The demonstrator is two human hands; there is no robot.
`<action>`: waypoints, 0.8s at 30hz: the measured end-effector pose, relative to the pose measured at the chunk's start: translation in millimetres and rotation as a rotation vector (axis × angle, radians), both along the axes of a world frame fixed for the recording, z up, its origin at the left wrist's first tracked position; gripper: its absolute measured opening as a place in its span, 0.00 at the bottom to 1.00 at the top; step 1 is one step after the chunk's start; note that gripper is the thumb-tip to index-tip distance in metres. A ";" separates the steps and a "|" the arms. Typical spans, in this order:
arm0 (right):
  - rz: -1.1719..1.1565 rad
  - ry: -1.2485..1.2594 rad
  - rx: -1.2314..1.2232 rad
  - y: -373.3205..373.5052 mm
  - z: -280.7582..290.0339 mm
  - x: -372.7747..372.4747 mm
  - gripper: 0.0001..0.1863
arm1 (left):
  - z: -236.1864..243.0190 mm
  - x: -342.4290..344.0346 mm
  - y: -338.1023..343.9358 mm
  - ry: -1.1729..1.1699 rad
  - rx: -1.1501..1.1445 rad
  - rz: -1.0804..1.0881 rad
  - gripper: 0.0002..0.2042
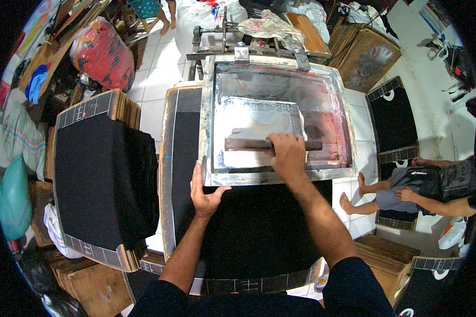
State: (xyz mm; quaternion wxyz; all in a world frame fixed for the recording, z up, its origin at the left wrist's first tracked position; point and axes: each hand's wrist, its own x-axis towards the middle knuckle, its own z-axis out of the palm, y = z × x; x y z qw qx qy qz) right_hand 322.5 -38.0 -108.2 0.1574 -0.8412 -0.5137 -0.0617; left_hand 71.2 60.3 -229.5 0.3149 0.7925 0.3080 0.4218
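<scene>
Right hand (287,153) is wrapped tight around the squeegee (259,144), which lies across the middle of the metal screen frame (276,177). Left hand (205,191) is open, fingers flat against the frame's lower-left corner, thumb out. Black fabric (259,227) lies under the frame; another black-covered board (98,185) sits left of it.

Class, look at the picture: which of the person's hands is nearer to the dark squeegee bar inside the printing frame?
Right. The right hand grips the squeegee bar; the left hand presses the printing frame at its lower left corner, apart from the bar.
</scene>
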 end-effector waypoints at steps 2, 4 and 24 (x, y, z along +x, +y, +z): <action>0.036 0.068 -0.020 5.7 11.6 10.2 0.15 | -0.4 -0.4 0.2 0.013 0.017 0.003 0.56; 0.055 0.087 -0.058 3.5 19.2 10.6 0.20 | 0.0 -0.2 -0.2 -0.005 0.010 0.002 0.56; 0.026 0.095 -0.168 116.1 -6.3 119.3 0.29 | 5.5 -1.6 -1.8 0.078 -0.021 0.006 0.54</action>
